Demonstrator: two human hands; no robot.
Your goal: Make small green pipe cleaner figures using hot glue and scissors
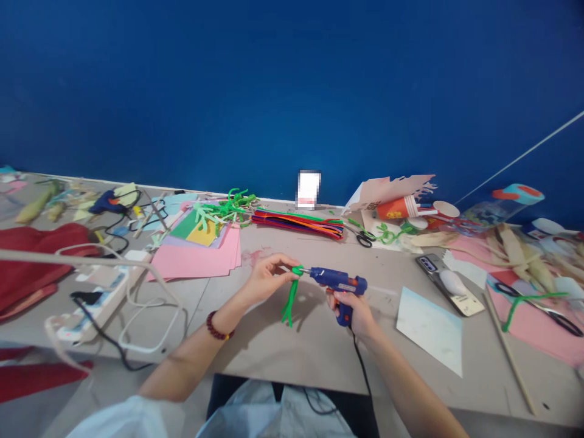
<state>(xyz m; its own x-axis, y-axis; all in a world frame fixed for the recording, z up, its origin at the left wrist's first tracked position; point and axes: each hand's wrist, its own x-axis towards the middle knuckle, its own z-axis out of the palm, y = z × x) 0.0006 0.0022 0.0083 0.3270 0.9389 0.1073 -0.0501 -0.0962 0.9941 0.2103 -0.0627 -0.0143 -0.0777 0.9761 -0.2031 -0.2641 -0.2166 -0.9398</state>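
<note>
My left hand [269,278] pinches a bent green pipe cleaner [290,300], whose strands hang down over the table. My right hand [354,313] grips a blue hot glue gun [338,281] by its handle, and a black cord runs down from the gun. The gun's metal nozzle points left and reaches the top of the green pipe cleaner, close to my left fingertips. A dark red beaded bracelet [218,325] circles my left wrist.
A grey tabletop [292,347] holds pink paper sheets [194,261], a bundle of coloured pipe cleaners [297,223], black-handled scissors [360,237], a phone [449,285], a white power strip [98,298], a second glue gun [107,202] and red cloth [31,267]. A blue wall [292,91] rises behind.
</note>
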